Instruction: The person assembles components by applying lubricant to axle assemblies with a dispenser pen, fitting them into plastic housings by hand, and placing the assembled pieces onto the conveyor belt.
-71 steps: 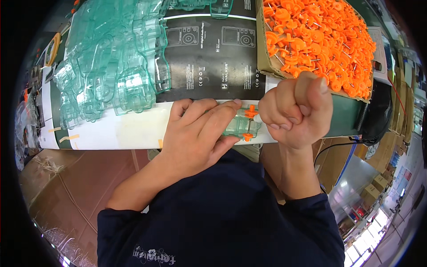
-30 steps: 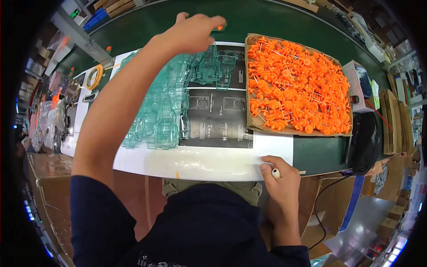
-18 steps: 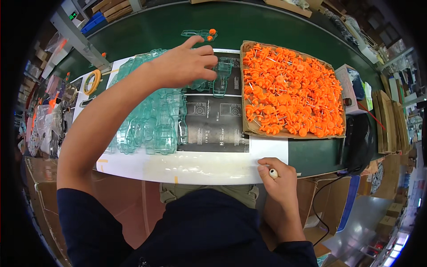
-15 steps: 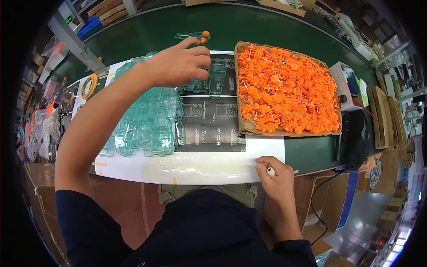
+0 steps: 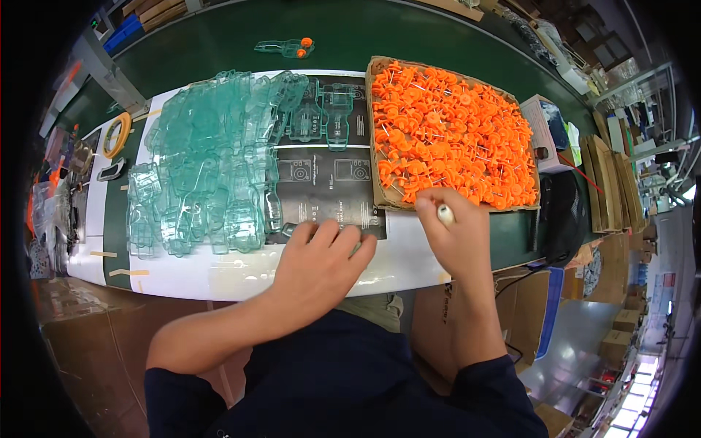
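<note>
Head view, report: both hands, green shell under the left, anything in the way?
Right hand: grip closed on white-tipped tool. Left hand over translucent green shell, hiding most of it; grip unclear. Cardboard box of orange parts just beyond right hand.

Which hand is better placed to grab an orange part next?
Probably the right hand, near the cardboard box of orange parts, though it grips a white-tipped object. The left hand is farther away and seems to hold a clear green piece.

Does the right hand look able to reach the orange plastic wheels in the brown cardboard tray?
Probably yes: the right hand is near the open tray and the wheels lie uncovered, though it holds a white-tipped object.
</note>
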Demonstrator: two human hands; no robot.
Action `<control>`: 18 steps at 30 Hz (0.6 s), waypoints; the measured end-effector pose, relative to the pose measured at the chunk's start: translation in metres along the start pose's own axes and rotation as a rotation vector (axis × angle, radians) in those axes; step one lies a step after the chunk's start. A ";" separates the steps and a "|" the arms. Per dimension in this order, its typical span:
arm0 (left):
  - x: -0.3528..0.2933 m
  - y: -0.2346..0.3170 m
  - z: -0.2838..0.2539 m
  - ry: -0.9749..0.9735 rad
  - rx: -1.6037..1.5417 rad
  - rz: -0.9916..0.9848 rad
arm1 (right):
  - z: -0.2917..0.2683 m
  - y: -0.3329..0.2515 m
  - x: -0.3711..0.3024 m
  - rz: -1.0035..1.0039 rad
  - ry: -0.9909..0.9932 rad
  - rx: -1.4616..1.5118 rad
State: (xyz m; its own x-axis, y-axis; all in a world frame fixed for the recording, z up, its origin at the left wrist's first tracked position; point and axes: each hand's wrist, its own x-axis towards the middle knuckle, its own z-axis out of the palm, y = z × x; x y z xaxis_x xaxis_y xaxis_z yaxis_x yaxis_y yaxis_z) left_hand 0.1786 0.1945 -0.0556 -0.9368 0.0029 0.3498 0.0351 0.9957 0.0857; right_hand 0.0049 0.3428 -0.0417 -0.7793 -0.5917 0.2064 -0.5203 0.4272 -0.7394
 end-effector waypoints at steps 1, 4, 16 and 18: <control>-0.005 0.003 0.004 -0.052 -0.068 -0.059 | 0.000 -0.003 0.009 -0.026 -0.004 -0.098; -0.021 0.006 0.009 -0.107 -0.144 -0.092 | -0.001 -0.010 0.031 -0.036 -0.034 -0.266; -0.017 -0.007 0.023 -0.071 -0.346 -0.080 | 0.023 -0.022 0.060 0.088 -0.145 -0.683; -0.018 -0.005 0.024 -0.003 -0.312 -0.134 | 0.023 -0.025 0.059 0.104 -0.161 -0.722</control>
State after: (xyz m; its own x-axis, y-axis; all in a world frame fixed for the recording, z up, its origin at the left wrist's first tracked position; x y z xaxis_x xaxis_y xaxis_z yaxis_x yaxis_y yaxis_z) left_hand 0.1871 0.1913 -0.0846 -0.9413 -0.1253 0.3133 0.0158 0.9111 0.4119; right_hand -0.0205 0.2817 -0.0258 -0.8050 -0.5929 0.0207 -0.5899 0.7962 -0.1342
